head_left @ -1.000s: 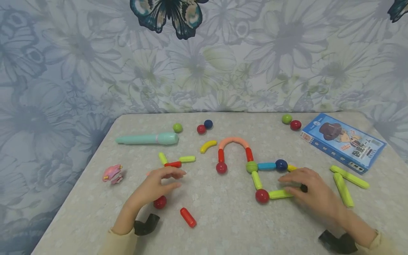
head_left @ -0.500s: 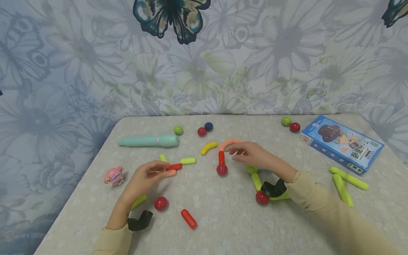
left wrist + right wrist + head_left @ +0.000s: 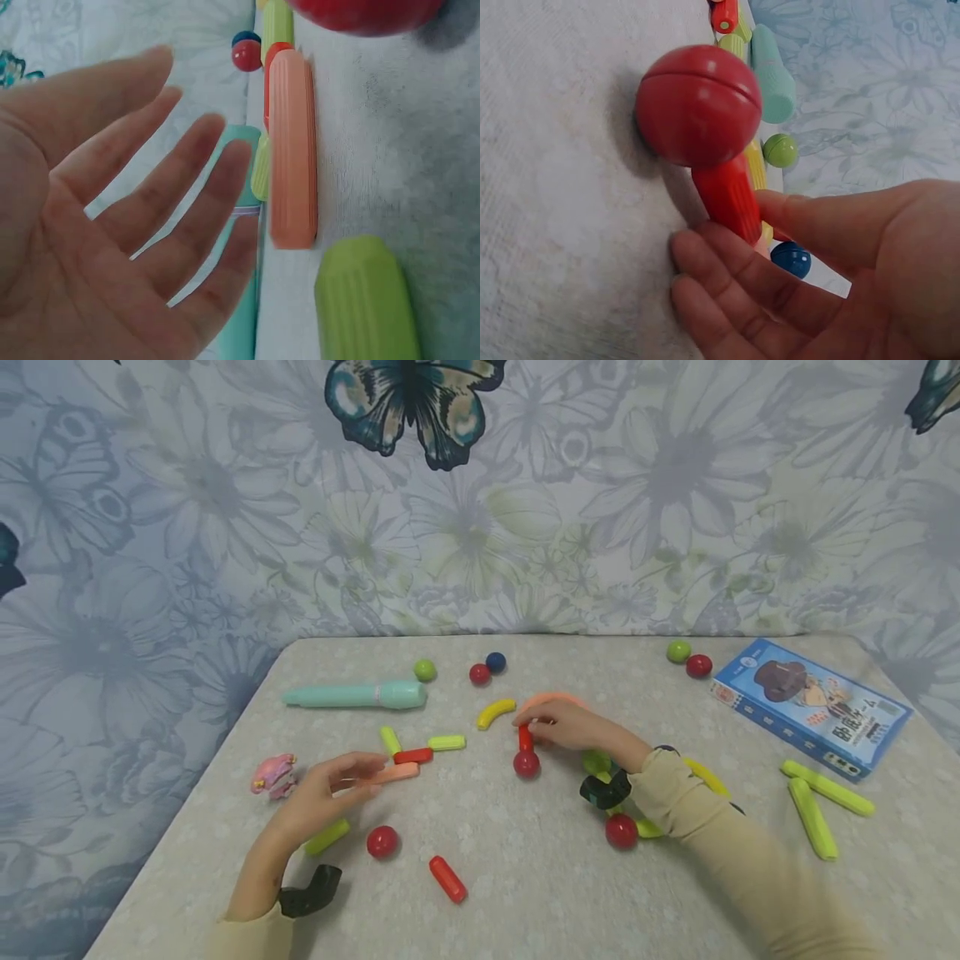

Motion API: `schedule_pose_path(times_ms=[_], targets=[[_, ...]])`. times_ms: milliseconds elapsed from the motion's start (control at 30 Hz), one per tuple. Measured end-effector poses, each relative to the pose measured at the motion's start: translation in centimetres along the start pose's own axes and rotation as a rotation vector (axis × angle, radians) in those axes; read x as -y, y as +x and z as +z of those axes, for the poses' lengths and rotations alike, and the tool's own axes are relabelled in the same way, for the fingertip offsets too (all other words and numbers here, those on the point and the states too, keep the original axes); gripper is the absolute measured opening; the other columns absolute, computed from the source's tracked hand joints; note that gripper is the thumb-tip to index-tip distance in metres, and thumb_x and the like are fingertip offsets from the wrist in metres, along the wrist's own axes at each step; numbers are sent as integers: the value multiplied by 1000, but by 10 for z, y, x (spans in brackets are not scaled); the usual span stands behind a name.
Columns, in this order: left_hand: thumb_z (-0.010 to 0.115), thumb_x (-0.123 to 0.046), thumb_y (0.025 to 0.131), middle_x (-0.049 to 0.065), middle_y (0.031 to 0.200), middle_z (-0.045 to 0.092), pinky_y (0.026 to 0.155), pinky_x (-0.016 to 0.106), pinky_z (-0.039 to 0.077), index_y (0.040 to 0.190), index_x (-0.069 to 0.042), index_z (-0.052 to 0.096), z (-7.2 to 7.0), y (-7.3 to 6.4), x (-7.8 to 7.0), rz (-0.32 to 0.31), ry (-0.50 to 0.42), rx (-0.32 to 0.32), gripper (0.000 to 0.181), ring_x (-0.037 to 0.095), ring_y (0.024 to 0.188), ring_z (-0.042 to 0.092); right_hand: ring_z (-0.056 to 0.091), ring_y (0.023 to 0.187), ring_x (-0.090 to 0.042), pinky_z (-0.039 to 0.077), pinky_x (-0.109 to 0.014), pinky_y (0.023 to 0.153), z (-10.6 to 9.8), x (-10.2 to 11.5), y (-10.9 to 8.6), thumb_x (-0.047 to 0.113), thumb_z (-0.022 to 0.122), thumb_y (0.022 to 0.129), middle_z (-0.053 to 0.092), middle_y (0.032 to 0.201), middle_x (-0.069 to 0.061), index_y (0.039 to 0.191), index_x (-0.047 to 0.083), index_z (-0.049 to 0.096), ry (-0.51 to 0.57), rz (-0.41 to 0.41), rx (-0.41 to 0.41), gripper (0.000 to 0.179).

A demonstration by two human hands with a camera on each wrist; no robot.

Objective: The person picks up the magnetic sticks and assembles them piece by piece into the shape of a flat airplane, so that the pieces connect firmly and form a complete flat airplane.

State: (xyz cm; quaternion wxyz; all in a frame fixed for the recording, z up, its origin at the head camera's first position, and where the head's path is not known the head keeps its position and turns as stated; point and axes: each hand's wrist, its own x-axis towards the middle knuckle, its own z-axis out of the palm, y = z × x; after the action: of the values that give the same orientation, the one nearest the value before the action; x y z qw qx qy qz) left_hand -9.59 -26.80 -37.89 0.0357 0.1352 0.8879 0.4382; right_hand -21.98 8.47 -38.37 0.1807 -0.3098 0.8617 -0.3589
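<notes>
My right hand [image 3: 576,727] pinches a short red rod [image 3: 727,199] between thumb and fingers. A glossy red ball [image 3: 697,105] sits at the rod's near end. A peach curved rod [image 3: 555,698] shows behind this hand, at the rod's far end. Beneath the forearm, a green ball [image 3: 597,762] and another red ball [image 3: 622,832] with connected rods are partly covered. My left hand [image 3: 322,797] hovers with fingers loosely spread and holds nothing. Its fingertips are near a straight peach rod [image 3: 292,150]. A yellow-green rod [image 3: 366,300] lies below that hand.
A mint tapered object [image 3: 356,695] and loose balls, including a blue one [image 3: 496,662], lie farther back. At left is a pink figurine [image 3: 273,776]. A blue box [image 3: 813,706] and two yellow-green rods [image 3: 812,818] are at right. A loose red rod [image 3: 447,879] lies in front.
From the yellow-green rod at right, my right hand has moved left and away from me, and now grips the red rod. My left hand has drifted left, uncovering the straight peach rod.
</notes>
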Motion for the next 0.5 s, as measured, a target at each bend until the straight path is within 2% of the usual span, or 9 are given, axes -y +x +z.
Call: schedule_pose_path(times_ms=[167,233,333,400,433,500], targets=[[66,-16,88,10,119,59,92,51,39,125,-5,57,-2,-14,-4,29,12,106,39,27,109,54,58,72,-19,47,-28,64,1,-3,2,5,50,95,57,92,-6,119,1,62,87,30,8,27],[66,-14,88,11,118,59,93,50,39,124,-3,57,-4,-17,-4,39,2,97,38,27,109,55,58,72,-19,48,-29,65,2,-4,2,6,52,95,57,89,-5,120,2,62,92,31,6,27],[66,-12,88,13,118,60,93,52,39,122,-1,57,-10,-14,-1,31,11,43,37,29,109,54,58,72,-18,48,-29,65,2,-6,3,7,53,94,57,86,-4,120,4,62,82,26,11,28],[67,-13,88,13,117,60,93,53,38,121,-1,58,-15,-9,1,3,19,11,36,29,108,54,57,71,-18,47,-29,65,3,-8,4,7,54,94,57,85,-4,121,5,62,77,14,16,28],[67,-13,88,13,118,60,92,53,38,121,0,58,-17,-4,2,10,26,6,37,30,108,54,57,71,-18,47,-29,65,3,-8,5,7,55,94,57,85,-4,120,4,63,79,10,17,28],[66,-14,88,14,119,59,93,54,37,123,0,57,-19,6,2,1,27,24,38,31,109,53,57,71,-18,47,-29,65,4,-10,6,6,55,93,57,87,-4,119,4,63,89,-1,17,27]])
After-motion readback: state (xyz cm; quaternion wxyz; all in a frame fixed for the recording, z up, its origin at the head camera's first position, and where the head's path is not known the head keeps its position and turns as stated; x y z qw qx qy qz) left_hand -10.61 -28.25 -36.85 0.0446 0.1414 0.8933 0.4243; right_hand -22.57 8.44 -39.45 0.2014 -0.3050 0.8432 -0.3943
